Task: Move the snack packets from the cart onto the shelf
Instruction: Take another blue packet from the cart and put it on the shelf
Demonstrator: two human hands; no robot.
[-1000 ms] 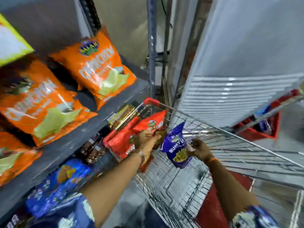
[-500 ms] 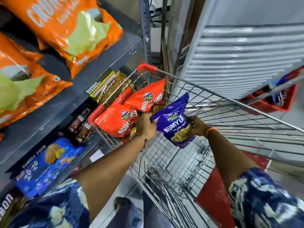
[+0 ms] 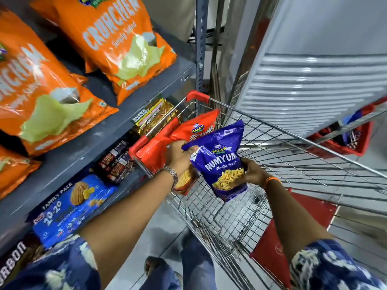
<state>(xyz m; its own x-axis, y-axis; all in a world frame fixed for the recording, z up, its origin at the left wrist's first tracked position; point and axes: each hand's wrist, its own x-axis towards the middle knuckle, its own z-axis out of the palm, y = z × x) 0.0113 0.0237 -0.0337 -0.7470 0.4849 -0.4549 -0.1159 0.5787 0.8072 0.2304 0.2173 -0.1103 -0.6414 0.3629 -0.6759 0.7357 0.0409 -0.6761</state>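
A purple Numyum snack packet (image 3: pixel 222 162) is held above the wire cart (image 3: pixel 293 164). My right hand (image 3: pixel 251 174) grips its lower right edge. My left hand (image 3: pixel 180 155) holds red Numyums packets (image 3: pixel 159 147) and also touches the purple packet's top left corner. Another red packet (image 3: pixel 201 128) leans at the cart's far corner behind them. The grey shelf (image 3: pixel 88 147) stands to the left of the cart, with big orange Crunchem bags (image 3: pixel 117 38) lying on it.
Under the grey shelf board sit a blue 20-20 biscuit pack (image 3: pixel 71 204), dark packets (image 3: pixel 117 162) and gold-green packs (image 3: pixel 155 116). A white ribbed panel (image 3: pixel 314 80) rises behind the cart. A red basket (image 3: pixel 343 139) is at the right. My legs (image 3: pixel 188 264) stand below.
The view has dropped and drawn closer to the cart. The purple packet has come up and toward my left hand, which now touches its top corner.
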